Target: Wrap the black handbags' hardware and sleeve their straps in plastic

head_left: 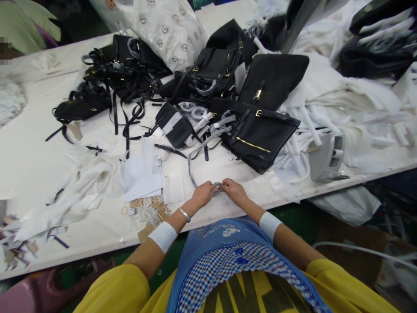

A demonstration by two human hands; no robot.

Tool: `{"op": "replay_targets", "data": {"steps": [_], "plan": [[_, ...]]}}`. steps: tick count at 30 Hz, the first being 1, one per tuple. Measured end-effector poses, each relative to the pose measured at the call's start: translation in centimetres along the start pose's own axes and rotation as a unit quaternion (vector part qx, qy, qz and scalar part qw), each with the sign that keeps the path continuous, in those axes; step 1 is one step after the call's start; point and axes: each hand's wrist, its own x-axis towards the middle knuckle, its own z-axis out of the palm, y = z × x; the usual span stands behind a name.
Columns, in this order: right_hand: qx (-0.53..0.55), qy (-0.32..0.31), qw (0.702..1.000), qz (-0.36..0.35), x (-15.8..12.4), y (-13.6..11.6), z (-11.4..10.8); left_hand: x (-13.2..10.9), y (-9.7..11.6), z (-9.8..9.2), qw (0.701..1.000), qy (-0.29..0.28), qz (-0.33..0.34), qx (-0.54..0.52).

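Near the table's front edge, my left hand point(204, 194) and my right hand point(233, 191) are close together, fingers closed on a strap wrapped in clear plastic point(190, 167). Part of the strap is bent into a small loop between my fingertips. The rest runs up and away toward a black bag with a gold zipper point(250, 137); whether it is joined to that bag I cannot tell. Beyond my hands lies a small black pouch point(175, 126) with a white band around it, beside rolled, plastic-wrapped straps point(198, 113).
Several black bags point(210, 65) are heaped at the back under a printed white plastic bag point(169, 30). Paper sheets point(143, 176) and loose tags point(151, 213) lie on the left. A grey tape dispenser point(326, 158) and white wrapping material point(358, 100) sit on the right.
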Motion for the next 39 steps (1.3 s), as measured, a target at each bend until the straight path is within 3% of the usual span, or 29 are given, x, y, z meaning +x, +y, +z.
{"op": "replay_targets", "data": {"steps": [4,9,15,19,23,26,29,33,39], "plan": [[-0.005,-0.014,1.0,0.008,0.0,-0.3,-0.2,-1.3,-0.5,0.9,1.0,0.019,0.003,-0.014],[-0.12,-0.034,0.989,-0.078,-0.1,-1.6,-0.4,-0.3,-0.1,1.7,0.998,0.064,0.005,-0.029],[-0.155,-0.053,0.986,-0.02,0.4,-2.7,0.3,0.9,-0.9,0.7,0.988,0.089,0.052,-0.116],[-0.139,-0.062,0.988,-0.033,0.5,-2.3,0.1,-0.6,-1.1,0.7,0.966,0.14,0.019,-0.214],[-0.089,-0.054,0.994,-0.016,0.1,-1.9,-0.5,-3.3,-0.3,2.7,0.895,0.19,-0.123,-0.384],[-0.024,-0.039,0.999,-0.011,-0.4,-2.1,-0.8,-4.2,0.5,4.5,0.82,0.157,-0.2,-0.513],[0.013,-0.029,0.999,-0.022,-1.5,-2.4,-1.1,-3.8,0.9,4.9,0.753,0.119,-0.219,-0.609],[0.016,-0.032,0.997,-0.069,-3.3,-2.8,-1.6,-3.2,0.8,3.6,0.683,0.038,-0.207,-0.699],[0.044,-0.073,0.982,-0.17,-5.5,-2.9,-2.9,-4.4,0.5,1.5,0.641,-0.093,-0.186,-0.738]]}}
